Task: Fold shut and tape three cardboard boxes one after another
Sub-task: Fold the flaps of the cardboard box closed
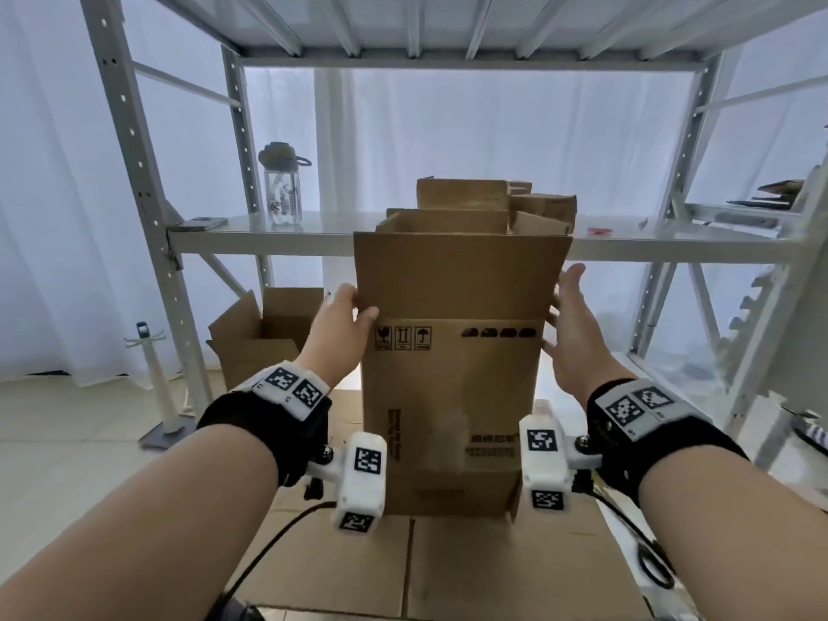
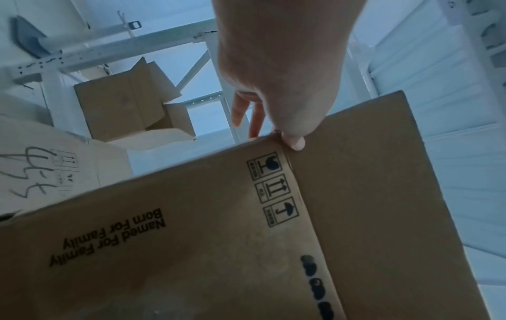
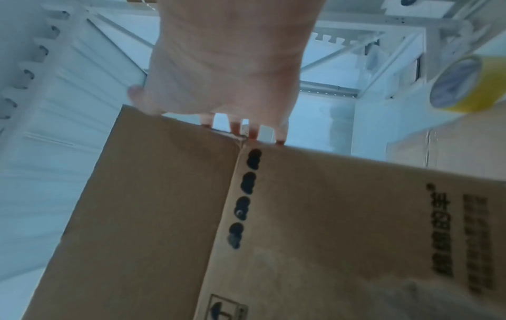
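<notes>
The cardboard box (image 1: 452, 374) stood upright on flattened cardboard sheets (image 1: 515, 571) on the floor, near the person and in front of the shelving rack (image 1: 269, 239), its top flaps raised and unfolded. The left hand (image 1: 340, 329) gripped the box's left edge at the flap crease, thumb pressed on the near face, fingers out of sight behind the edge. The right hand (image 1: 571, 327) lay flat against the right side, fingers straight and spread, grasping nothing.

Risks as judged:
- The box was tall and narrow; an uneven push from one side could tip it or slide it on the sheets.
- The right palm only pressed, so the box could slip from it if lifted.
- Flaps folded in the wrong order would spring up and spoil the taping.
- The tape roll (image 3: 460, 84) sat off to the right, apart from both hands; reaching for it would free the flaps.

A second open box (image 1: 264, 333) stood far left, under the shelf.
</notes>
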Demonstrator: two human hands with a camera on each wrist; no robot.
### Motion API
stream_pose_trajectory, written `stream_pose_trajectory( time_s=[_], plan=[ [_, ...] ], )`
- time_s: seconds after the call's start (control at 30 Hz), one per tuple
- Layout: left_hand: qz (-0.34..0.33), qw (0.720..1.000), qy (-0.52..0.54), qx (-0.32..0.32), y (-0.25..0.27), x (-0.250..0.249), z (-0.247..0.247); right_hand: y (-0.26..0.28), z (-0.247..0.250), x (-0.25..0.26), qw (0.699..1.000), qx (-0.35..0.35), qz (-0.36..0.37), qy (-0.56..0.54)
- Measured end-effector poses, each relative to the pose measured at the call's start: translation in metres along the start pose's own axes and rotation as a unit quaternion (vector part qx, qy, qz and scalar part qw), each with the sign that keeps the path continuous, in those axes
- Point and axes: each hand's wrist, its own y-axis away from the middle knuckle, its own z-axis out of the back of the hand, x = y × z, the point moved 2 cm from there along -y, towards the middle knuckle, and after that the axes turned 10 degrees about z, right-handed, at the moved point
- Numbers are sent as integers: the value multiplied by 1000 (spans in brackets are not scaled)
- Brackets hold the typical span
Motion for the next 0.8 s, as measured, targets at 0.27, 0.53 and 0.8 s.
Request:
stream_pose_trajectory(
  time_s=[0.27, 0.53, 0.8],
  plan=[
    [154, 968, 193, 49, 11, 39, -23, 14, 6, -72, 983, 100, -96, 117],
    [217, 926, 271, 150, 46, 76, -64, 19, 5, -120, 993, 27, -71, 86],
    [-2, 943, 332, 23, -16, -6, -7, -26, -7, -24, 984, -52, 167, 31]
  ],
)
